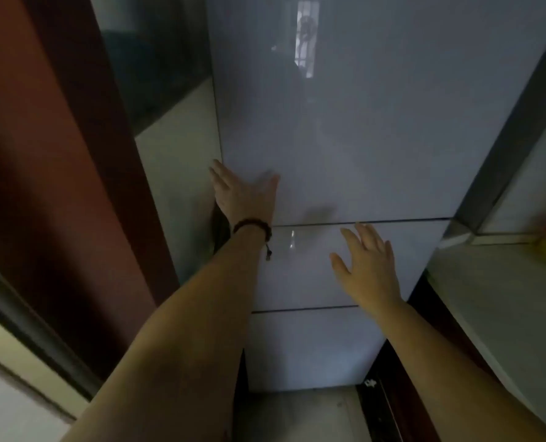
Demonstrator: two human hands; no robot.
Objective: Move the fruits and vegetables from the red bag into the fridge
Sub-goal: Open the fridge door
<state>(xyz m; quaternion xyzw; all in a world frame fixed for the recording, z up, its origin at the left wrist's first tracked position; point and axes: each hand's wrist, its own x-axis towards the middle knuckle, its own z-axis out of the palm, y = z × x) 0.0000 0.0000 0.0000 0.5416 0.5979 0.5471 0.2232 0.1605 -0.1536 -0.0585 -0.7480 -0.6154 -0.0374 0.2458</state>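
Fridge (345,122) directly ahead, all three fronts flush and closed; red bag and produce nowhere in view, so progress impossible to judge. Left hand (241,194) flat, fingers straight, at the upper door's left edge near the bottom corner. Right hand (369,266) spread over the middle drawer (297,266), holding nothing. Tight quarters: wall panel (176,161) just left, counter (504,298) close right, limiting door swing.

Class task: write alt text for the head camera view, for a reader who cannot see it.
Two bare hands with straight fingers reach toward a closed grey fridge: the left hand, a dark bead bracelet on its wrist, at the upper door's lower left corner, the right hand over the middle drawer front.
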